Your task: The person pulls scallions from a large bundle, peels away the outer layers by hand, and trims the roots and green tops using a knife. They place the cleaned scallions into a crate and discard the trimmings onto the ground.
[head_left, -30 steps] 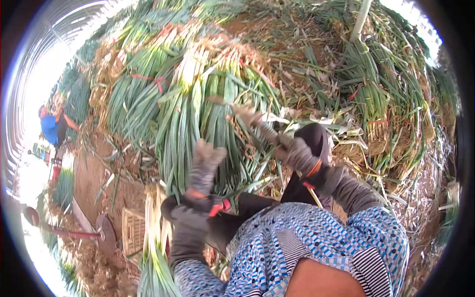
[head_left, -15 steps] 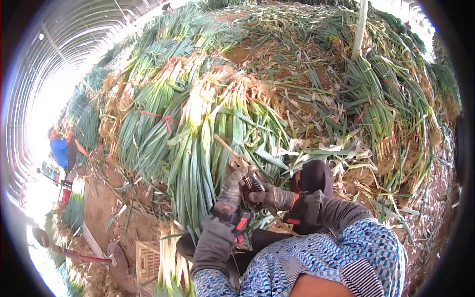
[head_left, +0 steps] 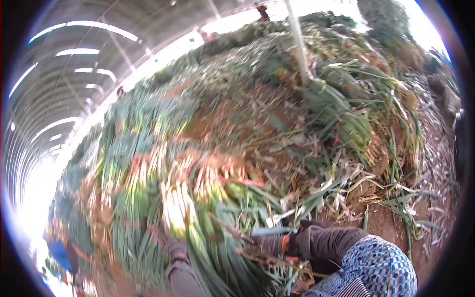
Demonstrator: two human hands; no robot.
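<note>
A large bundle of long green onions [head_left: 179,210], white stems up and green leaves down, lies in front of me. At the left edge of its leaves is my gloved left hand [head_left: 174,247], its fingers blurred and partly lost among the greens. Over the leaves on the right, my gloved right hand [head_left: 267,245] is closed around a thin, dry brown stalk [head_left: 228,226], which sticks out past the fingers toward the upper left. Blur hides the exact grip. Orange-red shows at the right wrist.
More tied onion bundles [head_left: 131,200] lie to the left, with red ties. Further bundles [head_left: 341,111] are heaped on the right beside a pale post [head_left: 298,42]. Loose leaves [head_left: 329,190] litter the soil. A person [head_left: 262,12] is at the far back; someone in blue [head_left: 60,255] is lower left.
The view has swung up and left. My hands were together over a dark object; now they are apart, the left beside the onion leaves. The dark object no longer shows.
</note>
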